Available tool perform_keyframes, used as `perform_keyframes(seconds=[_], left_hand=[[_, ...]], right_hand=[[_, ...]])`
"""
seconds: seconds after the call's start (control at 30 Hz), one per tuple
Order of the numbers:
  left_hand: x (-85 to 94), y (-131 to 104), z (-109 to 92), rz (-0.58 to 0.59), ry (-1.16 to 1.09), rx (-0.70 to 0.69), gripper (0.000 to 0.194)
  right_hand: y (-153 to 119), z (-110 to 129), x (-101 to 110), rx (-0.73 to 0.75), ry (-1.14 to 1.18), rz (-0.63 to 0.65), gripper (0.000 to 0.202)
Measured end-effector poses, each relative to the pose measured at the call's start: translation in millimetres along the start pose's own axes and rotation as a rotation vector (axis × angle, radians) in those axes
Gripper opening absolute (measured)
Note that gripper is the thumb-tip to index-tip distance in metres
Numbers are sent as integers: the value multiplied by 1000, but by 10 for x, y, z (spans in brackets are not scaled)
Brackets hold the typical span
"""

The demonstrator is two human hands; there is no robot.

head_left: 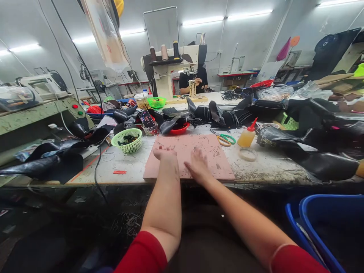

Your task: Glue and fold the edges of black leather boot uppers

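Observation:
Over a pink work board (212,146) on the white table, both of my hands hang bare. My left hand (165,152) is turned palm up near the board's left side, its fingers loosely bent and apart, with nothing visible in it. To its right, my right hand (197,163) is somewhat blurred; its fingers are spread and the thumb points toward the left hand. I see nothing in its grasp. Past the board's right back corner lie green-and-orange-handled scissors (226,139). A light green basket (135,146) with small black pieces stands left of the board.
A glue bottle (247,135) with a red nozzle and a tape roll (248,154) stand at right. Black boot pieces (218,113) line the back, near a phone (148,120). Behind stands a sewing machine (170,72), with a person there. A blue bin (327,201) is lower right.

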State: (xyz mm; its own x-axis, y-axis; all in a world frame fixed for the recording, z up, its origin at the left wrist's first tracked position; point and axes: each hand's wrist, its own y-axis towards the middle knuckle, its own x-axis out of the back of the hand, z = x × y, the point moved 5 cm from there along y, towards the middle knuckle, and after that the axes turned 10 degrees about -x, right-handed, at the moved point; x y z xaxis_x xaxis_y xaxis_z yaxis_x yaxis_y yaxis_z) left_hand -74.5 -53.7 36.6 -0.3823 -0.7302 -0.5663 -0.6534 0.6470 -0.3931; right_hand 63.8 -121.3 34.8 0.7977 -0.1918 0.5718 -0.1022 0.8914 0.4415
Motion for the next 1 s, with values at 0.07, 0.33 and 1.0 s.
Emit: perform_keyframes(seconds=[0.07, 0.33, 1.0], left_hand=[[-34, 0, -43, -92, -61, 11, 37], [-52, -38, -66, -185, -182, 75, 36], [-108, -280, -157, -67, -276, 140, 26]], right_hand=[[-73, 41, 90, 34, 40, -135, 52], [-110, 79, -107, 180, 52, 88, 51], [-379, 720, 272, 360, 346, -103, 24]])
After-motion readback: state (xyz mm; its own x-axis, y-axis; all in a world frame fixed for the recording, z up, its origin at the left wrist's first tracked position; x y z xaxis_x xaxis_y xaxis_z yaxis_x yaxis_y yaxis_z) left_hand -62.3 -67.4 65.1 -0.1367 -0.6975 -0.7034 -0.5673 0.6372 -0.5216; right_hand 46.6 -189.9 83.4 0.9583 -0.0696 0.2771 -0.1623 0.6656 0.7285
